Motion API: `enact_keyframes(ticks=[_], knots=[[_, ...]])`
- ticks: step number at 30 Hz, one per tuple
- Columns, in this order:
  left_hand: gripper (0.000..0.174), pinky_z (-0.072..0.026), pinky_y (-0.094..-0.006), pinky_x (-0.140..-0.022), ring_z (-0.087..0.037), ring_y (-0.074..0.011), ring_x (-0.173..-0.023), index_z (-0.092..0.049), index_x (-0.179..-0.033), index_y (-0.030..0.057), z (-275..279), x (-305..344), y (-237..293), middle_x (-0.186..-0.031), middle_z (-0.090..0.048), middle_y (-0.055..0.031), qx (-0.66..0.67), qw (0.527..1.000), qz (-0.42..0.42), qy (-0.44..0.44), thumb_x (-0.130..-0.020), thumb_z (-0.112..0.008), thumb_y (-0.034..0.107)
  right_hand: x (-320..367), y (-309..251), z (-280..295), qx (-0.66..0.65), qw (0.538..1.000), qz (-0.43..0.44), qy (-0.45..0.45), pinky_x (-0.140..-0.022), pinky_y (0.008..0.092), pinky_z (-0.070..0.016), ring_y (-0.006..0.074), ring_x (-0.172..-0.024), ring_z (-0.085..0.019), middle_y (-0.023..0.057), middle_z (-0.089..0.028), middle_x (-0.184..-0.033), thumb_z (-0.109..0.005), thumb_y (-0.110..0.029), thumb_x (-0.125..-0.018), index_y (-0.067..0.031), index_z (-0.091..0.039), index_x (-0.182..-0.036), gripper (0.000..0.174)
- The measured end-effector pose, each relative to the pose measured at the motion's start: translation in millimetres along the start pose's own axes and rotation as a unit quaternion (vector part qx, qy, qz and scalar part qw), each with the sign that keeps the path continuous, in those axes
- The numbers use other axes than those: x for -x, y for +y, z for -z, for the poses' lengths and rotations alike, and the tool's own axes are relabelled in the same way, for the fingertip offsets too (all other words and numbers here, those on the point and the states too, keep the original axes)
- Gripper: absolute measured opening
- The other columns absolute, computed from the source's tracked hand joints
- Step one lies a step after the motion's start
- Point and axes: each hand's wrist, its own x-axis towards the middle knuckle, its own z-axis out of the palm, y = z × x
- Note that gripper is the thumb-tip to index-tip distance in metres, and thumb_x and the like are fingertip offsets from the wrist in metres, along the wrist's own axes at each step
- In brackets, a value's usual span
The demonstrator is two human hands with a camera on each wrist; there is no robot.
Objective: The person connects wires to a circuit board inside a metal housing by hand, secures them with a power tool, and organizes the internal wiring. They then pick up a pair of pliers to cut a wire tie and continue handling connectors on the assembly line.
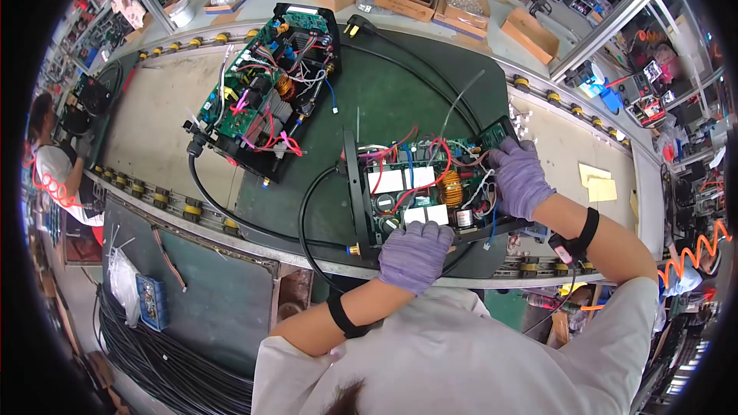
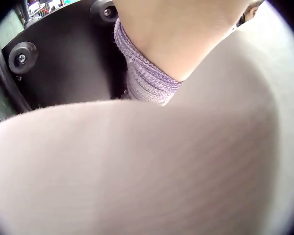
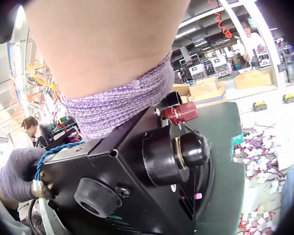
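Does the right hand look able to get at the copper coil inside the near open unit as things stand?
Probably yes. The right hand holds the end of the open unit, and the copper coil sits just inside, uncovered from above. Only loose wires lie between them.

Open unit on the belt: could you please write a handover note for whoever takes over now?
Left hand grips the near edge of the open unit on the green mat.
Right hand rests on its right end, by the wires; grip unclear.
Done: cover off, wiring exposed.
Left: wiring loose, cover not on.
Second open unit lies untouched farther up.
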Motion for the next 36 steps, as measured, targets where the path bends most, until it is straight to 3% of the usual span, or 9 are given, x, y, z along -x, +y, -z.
enact_keyframes(ticks=[10, 13, 16, 17, 20, 26, 30, 34, 36], knots=[[0.02, -0.0454, -0.0311, -0.055, -0.058, -0.0166, -0.075, -0.062, -0.093, 0.0143, -7.5, 12.1, 3.6, -0.082, -0.058, -0.001, -0.046, 0.998, -0.03, 0.011, -0.077, -0.063, 0.027, 9.2, -10.5, 3.9, 0.039, 0.999, -0.005, 0.003, -0.105, 0.051, -0.0309, 0.0257, -0.123, -0.044, 0.0061, -0.057, -0.125, -0.073, -0.037, -0.065, -0.0074, -0.071, -0.107, 0.051], [0.021, -0.0454, -0.0317, -0.052, -0.059, -0.0165, -0.071, -0.064, -0.09, 0.0145, -10.7, 17.5, 6.6, -0.079, -0.059, -0.0009, -0.066, 0.996, -0.043, 0.039, -0.072, -0.065, 0.025, 16.8, -13.2, -11.8, 0.025, 0.991, -0.017, 0.132, -0.098, 0.0487, -0.035, 0.0261, -0.11, -0.05, 0.006, -0.06, -0.115, -0.074, -0.03, -0.061, -0.0074, -0.072, -0.097, 0.043], [0.022, -0.0447, -0.0313, -0.051, -0.059, -0.0162, -0.071, -0.063, -0.09, 0.0139, -9.6, 17.8, 9.8, -0.078, -0.058, -0.0013, -0.075, 0.995, -0.045, 0.043, -0.072, -0.065, 0.026, 27.8, -1.6, -9.6, -0.059, 0.984, 0.039, 0.165, -0.093, 0.0491, -0.0369, 0.0249, -0.108, -0.051, 0.0038, -0.061, -0.107, -0.073, -0.028, -0.061, -0.0092, -0.072, -0.081, 0.027], [0.022, -0.0446, -0.0314, -0.051, -0.059, -0.0164, -0.07, -0.063, -0.09, 0.0137, -9.4, 17.5, 9.9, -0.077, -0.058, -0.0014, -0.078, 0.995, -0.047, 0.043, -0.073, -0.065, 0.026, 25.9, 1.3, -20.8, -0.069, 0.961, 0.055, 0.262, -0.089, 0.0486, -0.0374, 0.0247, -0.1, -0.053, 0.0027, -0.061, -0.097, -0.073, -0.027, -0.059, -0.0105, -0.068, -0.066, 0.019], [0.022, -0.0443, -0.0322, -0.051, -0.058, -0.0167, -0.069, -0.064, -0.09, 0.0139, -8.1, 16.4, 9.9, -0.076, -0.057, -0.0015, -0.08, 0.995, -0.048, 0.042, -0.072, -0.065, 0.026, 36.2, 9.8, -3.8, -0.17, 0.971, 0.055, 0.158, -0.094, 0.0482, -0.0376, 0.0268, -0.107, -0.054, 0.0063, -0.062, -0.108, -0.073, -0.03, -0.061, -0.0087, -0.072, -0.08, 0.029], [0.018, -0.0449, -0.0352, -0.052, -0.059, -0.0193, -0.07, -0.064, -0.086, 0.0148, 0.7, 3.3, 5.8, -0.076, -0.057, -0.0026, -0.029, 0.999, -0.014, 0.027, -0.075, -0.066, 0.029, 26.4, 19.9, -17.2, -0.419, 0.842, 0.14, 0.31, -0.084, 0.0428, -0.0453, 0.0337, -0.091, -0.06, 0.0122, -0.064, -0.092, -0.07, -0.021, -0.078, -0.0044, -0.067, -0.085, 0.019], [0.02, -0.0461, -0.0386, -0.053, -0.059, -0.0219, -0.071, -0.064, -0.084, 0.0133, 5.9, -11.2, 1.8, -0.076, -0.058, -0.0033, 0.014, 1.0, 0.014, -0.015, -0.078, -0.068, 0.032, 22.6, 21.0, -23.0, -0.431, 0.866, 0.141, 0.212, -0.078, 0.0422, -0.0485, 0.0341, -0.086, -0.063, 0.0143, -0.066, -0.092, -0.066, -0.023, -0.086, -0.0042, -0.065, -0.1, 0.024], [0.035, -0.0511, -0.0414, -0.067, -0.062, -0.0287, -0.078, -0.063, -0.103, 0.0104, 19.4, -16.8, 1.9, -0.084, -0.061, -0.0092, 0.061, 0.995, 0.044, -0.059, -0.079, -0.07, 0.036, 13.3, 13.2, -26.1, -0.626, 0.712, 0.189, 0.254, -0.078, 0.039, -0.0512, 0.0321, -0.086, -0.066, 0.0153, -0.068, -0.092, -0.061, -0.015, -0.088, -0.0067, -0.067, -0.103, 0.017], [0.04, -0.0514, -0.0426, -0.074, -0.063, -0.032, -0.082, -0.06, -0.112, 0.0099, 38.0, -29.1, 3.1, -0.089, -0.063, -0.0113, 0.101, 0.993, 0.048, -0.025, -0.081, -0.069, 0.034, 14.2, 15.3, -16.5, -0.598, 0.746, 0.188, 0.225, -0.078, 0.0394, -0.0516, 0.0325, -0.088, -0.066, 0.0152, -0.068, -0.094, -0.062, -0.014, -0.088, -0.0079, -0.068, -0.101, 0.016]])
